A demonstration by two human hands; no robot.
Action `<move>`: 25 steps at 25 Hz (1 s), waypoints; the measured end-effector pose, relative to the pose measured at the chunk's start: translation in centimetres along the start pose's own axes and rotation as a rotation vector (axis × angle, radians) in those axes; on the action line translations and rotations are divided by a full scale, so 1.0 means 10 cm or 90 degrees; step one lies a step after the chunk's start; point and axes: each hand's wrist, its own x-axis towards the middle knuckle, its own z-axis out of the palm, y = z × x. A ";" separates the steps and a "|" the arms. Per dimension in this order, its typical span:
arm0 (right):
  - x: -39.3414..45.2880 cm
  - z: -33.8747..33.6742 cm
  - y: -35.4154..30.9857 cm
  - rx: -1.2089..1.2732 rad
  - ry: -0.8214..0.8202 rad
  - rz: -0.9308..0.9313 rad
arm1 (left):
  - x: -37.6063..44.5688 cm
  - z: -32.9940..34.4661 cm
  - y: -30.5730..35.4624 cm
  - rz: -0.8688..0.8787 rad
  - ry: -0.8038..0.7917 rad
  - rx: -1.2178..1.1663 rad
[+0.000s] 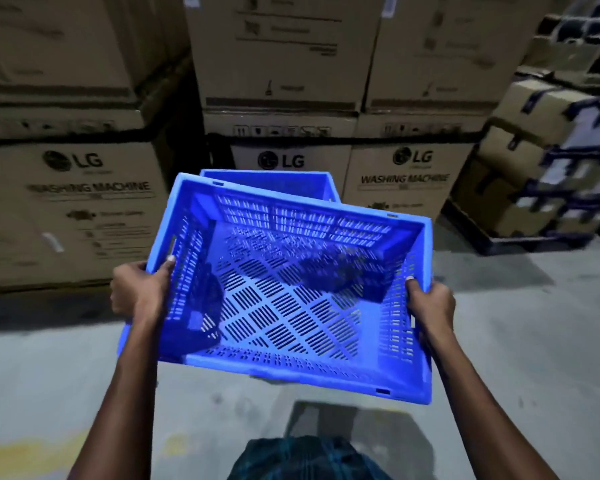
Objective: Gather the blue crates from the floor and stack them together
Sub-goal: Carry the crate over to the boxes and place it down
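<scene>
Both hands, left hand and right hand, gripping blue crate rims; second crate behind, bare floor rightward

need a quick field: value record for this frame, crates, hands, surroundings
held crate: blue, perforated, empty, tilted, carried above the floor
left hand: grip on the crate's left rim
right hand: grip on the crate's right rim
second crate: blue, behind and below the held one, mostly hidden
alignment: held crate rotated relative to second crate, not yet nested
floor: grey concrete
background: stacked cardboard boxes printed LG washing machine
</scene>
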 end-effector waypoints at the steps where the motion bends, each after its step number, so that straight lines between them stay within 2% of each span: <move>1: 0.09 0.03 -0.09 0.004 -0.004 -0.014 | -0.05 -0.04 0.07 0.004 0.014 0.014; 7: 0.63 0.35 -0.74 0.033 -0.051 -0.047 | 0.15 -0.01 0.55 0.027 0.100 0.026; 12: 1.09 0.75 -1.22 0.069 -0.072 -0.062 | 0.61 0.24 0.77 0.043 0.105 0.009; 15: 1.41 1.09 -1.43 0.061 -0.058 -0.079 | 0.93 0.44 0.92 0.015 0.112 0.004; 25: 2.36 1.91 -2.19 0.023 -0.028 -0.045 | 1.97 1.09 1.62 -0.002 0.073 0.008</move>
